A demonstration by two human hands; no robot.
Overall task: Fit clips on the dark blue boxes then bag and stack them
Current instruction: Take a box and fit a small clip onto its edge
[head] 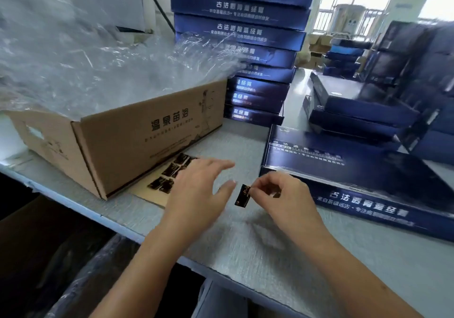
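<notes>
Both forearms are seen reaching in over the near edge of the grey table [245,249]; a small dark clip [242,196] is pinched at its upper end between the thumb and fingers of the right hand [282,195] and hangs just above the tabletop; the left hand [196,185] is held beside it with fingers straight and spread, gripping nothing, its fingertips near the clip but apart from it; more clips [169,172] are laid on a tan card [147,193] just behind the left hand, against the foot of a brown carton [137,140] stuffed with clear plastic bags [86,59]; a dark blue box [368,177] lies flat to the right, its near corner just behind the right hand; a strip of bare table is left between carton and box, closed at the back by a tall stack of boxes [245,30]; further boxes [380,101] are piled at the right edge.
</notes>
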